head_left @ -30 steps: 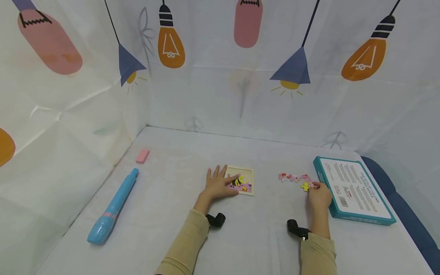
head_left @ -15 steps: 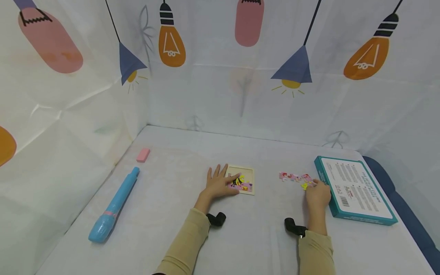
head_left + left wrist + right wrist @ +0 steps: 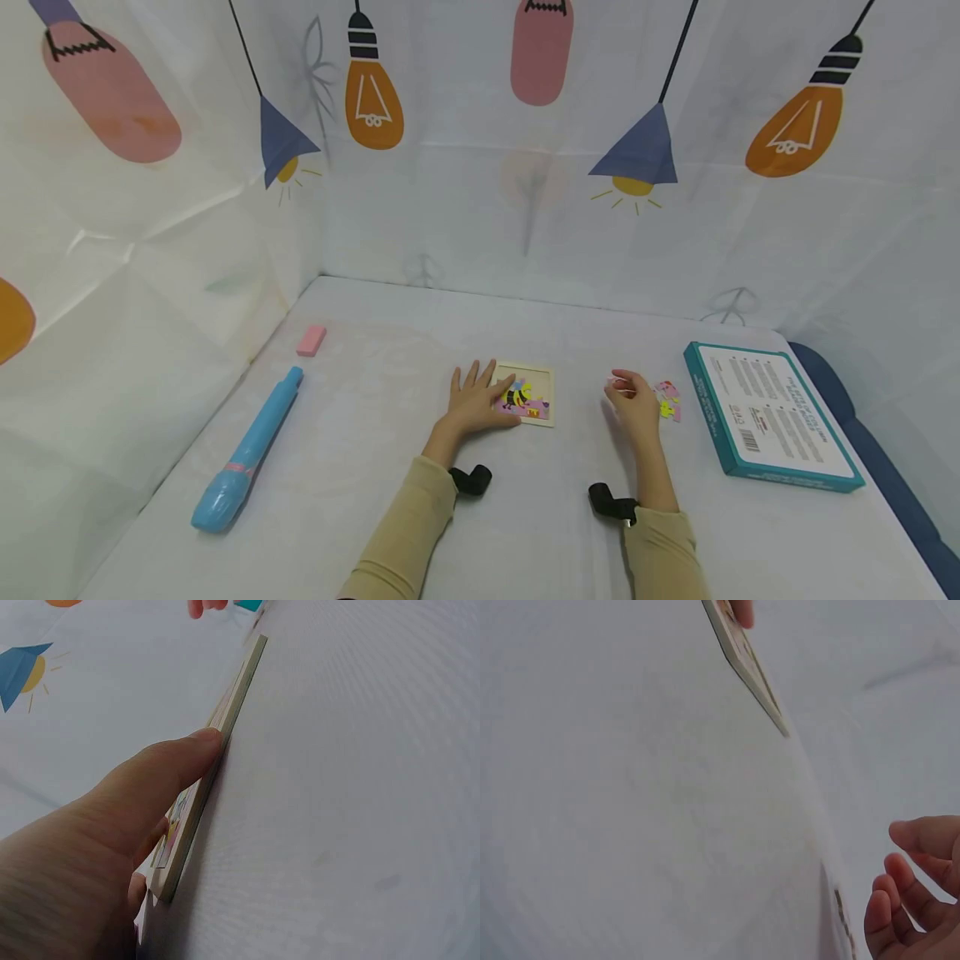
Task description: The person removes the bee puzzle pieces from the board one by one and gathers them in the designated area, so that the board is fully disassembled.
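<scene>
A small pale puzzle tray (image 3: pixel 551 396) lies on the table, partly filled with pieces showing a yellow and black bee (image 3: pixel 516 395). My left hand (image 3: pixel 472 407) rests on the tray's left side with spread fingers. In the left wrist view its thumb (image 3: pixel 191 754) touches the tray's edge. To the right, my right hand (image 3: pixel 636 408) hovers over the loose puzzle pieces, fingers slightly bent. A bit of pink shows by its fingertips, but in the right wrist view the fingers (image 3: pixel 911 889) hold nothing visible. Pink and yellow puzzle pieces (image 3: pixel 667 390) lie beside this hand; others are hidden under it.
A teal-edged white box (image 3: pixel 776 412) lies flat at the right, near a dark blue seat (image 3: pixel 832 383). At the left are a blue microphone-shaped thing (image 3: pixel 251 450) and a pink block (image 3: pixel 311 340). A printed white curtain (image 3: pixel 465 208) hangs behind the table.
My right hand has moved left from the yellow piece near the box to over the leftmost pink pieces; the yellow piece stays behind on the table. The left hand keeps its place on the tray.
</scene>
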Tool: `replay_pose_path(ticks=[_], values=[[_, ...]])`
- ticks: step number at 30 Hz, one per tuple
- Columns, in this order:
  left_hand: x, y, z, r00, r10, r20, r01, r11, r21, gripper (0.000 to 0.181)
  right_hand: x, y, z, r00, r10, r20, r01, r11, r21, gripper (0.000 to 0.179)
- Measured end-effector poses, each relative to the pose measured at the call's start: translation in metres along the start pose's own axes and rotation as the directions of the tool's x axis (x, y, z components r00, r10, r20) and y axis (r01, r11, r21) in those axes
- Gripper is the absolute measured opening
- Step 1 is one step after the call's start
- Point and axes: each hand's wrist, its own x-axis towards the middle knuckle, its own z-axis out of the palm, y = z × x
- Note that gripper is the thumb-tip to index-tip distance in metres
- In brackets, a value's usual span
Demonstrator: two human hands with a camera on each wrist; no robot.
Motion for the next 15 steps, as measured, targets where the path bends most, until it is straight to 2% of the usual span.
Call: replay_pose_path(ticks=[9,15], values=[[0.001,-0.002,0.003,1.000,0.004,-0.019,-0.004,1.000,-0.001,0.079,-0.008,-0.016,0.037,0.986,-0.145,0.085,0.146,0.989,-0.006,0.031],[0.002,-0.003,0.005,1.000,-0.003,-0.021,0.003,1.000,0.004,0.078,-0.015,-0.029,0.058,0.966,-0.187,0.181,0.194,0.981,-0.022,0.027]])
